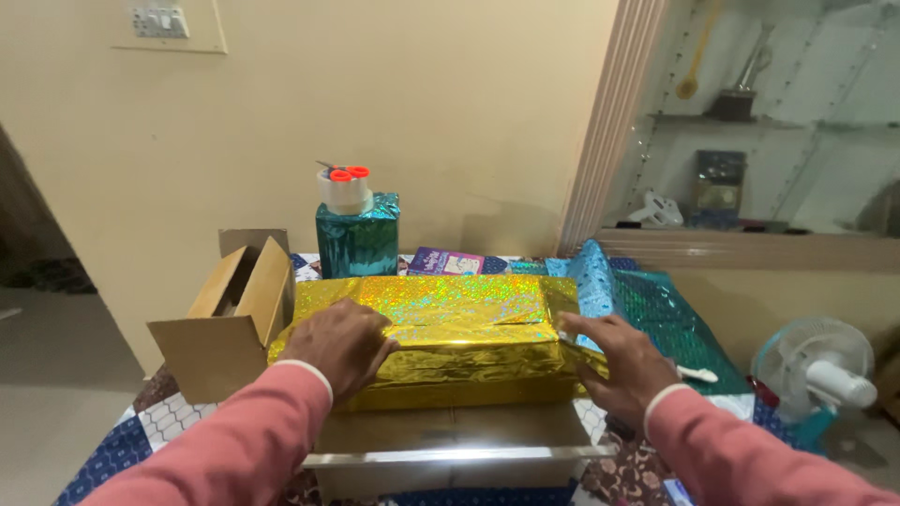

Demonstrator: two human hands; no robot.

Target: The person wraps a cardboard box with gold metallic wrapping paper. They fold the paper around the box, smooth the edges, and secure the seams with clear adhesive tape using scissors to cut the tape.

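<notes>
While lying between them, gold-wrapped box (450, 337) is pressed by both flat, unclenched hands (342, 342).

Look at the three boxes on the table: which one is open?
The plain cardboard box at the left, flaps up beside the left hand. The gold box and teal box are wrapped in foil paper.

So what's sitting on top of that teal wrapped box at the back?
On the teal box sits a roll of clear tape, with orange-handled scissors on it. The blades are mostly hidden.
</notes>
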